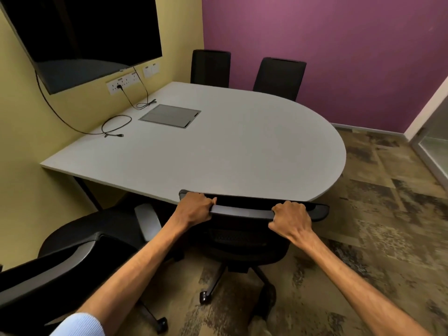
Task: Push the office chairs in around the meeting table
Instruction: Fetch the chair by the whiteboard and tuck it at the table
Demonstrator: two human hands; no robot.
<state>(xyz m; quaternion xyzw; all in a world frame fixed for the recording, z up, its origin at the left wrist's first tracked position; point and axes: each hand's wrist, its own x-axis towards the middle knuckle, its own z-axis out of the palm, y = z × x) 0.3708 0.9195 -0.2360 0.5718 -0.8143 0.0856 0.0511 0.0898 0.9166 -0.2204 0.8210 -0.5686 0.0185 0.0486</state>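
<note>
Both hands (196, 209) on chair backrest (242, 210), seemingly against table (218, 146)

Two office chairs (244, 73) behind the meeting table's (218, 151) far edge. One chair (242, 238) at its near edge, another (72, 258) left of that. Cables (116, 127) by the wall edge.

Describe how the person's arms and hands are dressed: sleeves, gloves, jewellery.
Both hands, left hand and right hand, are bare: no gloves, rings or watch show. The forearms are uncovered too. A light blue sleeve with a fine ribbed texture is pushed up on the left arm; no sleeve is visible on the right.
</note>
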